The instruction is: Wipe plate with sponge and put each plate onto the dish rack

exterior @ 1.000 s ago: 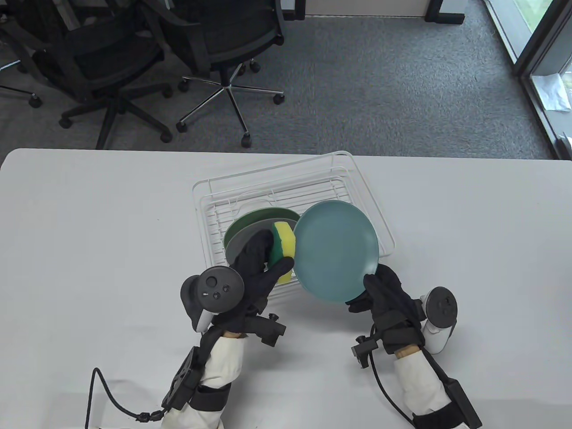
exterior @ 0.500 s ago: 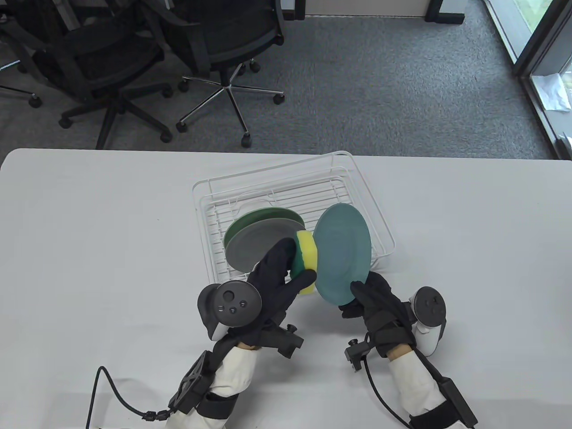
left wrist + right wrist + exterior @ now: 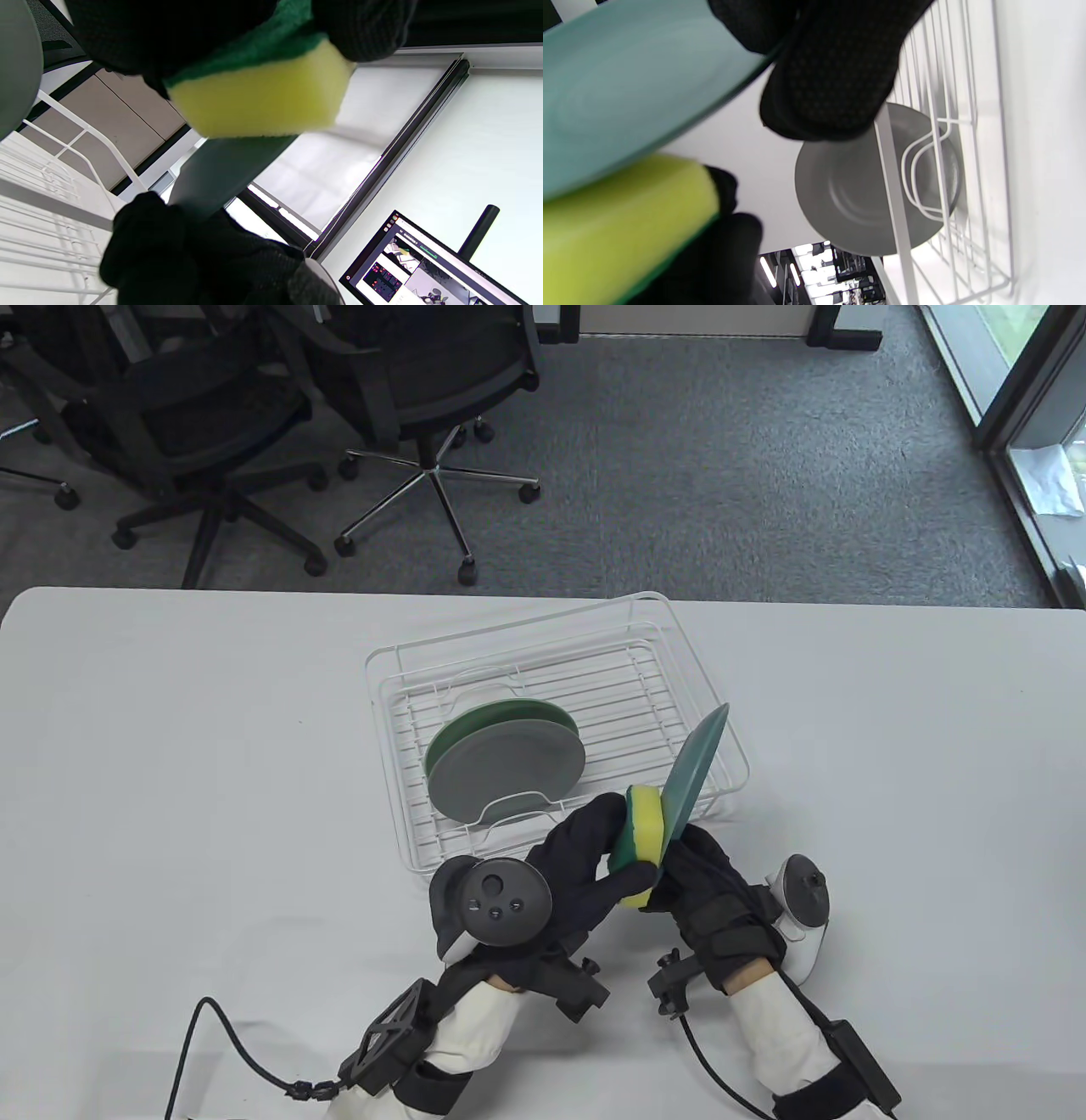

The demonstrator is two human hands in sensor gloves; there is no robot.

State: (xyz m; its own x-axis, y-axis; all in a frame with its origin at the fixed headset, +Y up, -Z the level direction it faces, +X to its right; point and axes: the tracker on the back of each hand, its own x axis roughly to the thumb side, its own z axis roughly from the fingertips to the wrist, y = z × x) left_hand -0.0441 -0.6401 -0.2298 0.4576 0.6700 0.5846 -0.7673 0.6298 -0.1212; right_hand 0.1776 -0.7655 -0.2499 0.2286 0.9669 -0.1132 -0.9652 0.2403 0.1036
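White tabletop [image 3: 170,746] with one dish rack [image 3: 556,636]

The white wire rack sits directly on it near the middle; a black cable [image 3: 212,1044] trails along the near edge.

Black knit gloves [image 3: 585,865]; white sleeves [image 3: 467,1018]; round dark trackers [image 3: 501,899] on white grips; black wrist cables [image 3: 212,1035].

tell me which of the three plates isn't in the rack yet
The teal plate: the right hand grips it on edge while the left hand presses the sponge to it. The grey plate and green plate stand in the dish rack.
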